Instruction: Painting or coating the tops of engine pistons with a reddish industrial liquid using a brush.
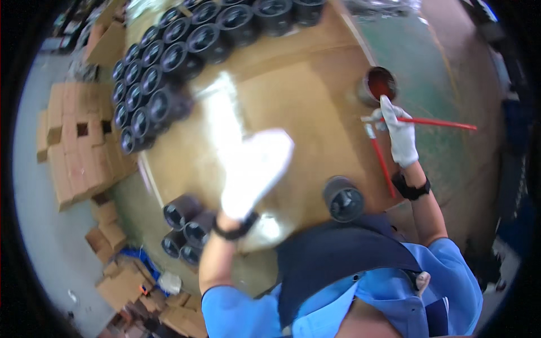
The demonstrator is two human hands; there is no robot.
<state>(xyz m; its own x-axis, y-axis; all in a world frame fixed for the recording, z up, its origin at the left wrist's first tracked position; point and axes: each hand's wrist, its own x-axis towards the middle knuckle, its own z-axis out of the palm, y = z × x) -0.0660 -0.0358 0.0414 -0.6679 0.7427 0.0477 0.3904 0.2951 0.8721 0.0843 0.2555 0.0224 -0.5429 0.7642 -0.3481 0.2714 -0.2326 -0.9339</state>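
Note:
My right hand (399,134), in a white glove, is closed round a brush with a red handle (442,123). The brush head points left, just below a dark cup with reddish-brown contents (381,84) at the table's right edge. A second red-handled brush (381,160) lies on the table beside this hand. Over the left middle of the table is my left hand (256,169), also gloved in white. Glare and blur wash out its detail, but its outline looks flat and stretched out, with nothing seen in it. One dark cylindrical part (344,199) stands at the near edge.
Many dark cylindrical parts (174,59) stand in rows along the table's far left. Several more (198,229) are grouped at the near left corner. The tabletop (315,96) is brown board. Cardboard boxes (84,143) are stacked on the floor to the left.

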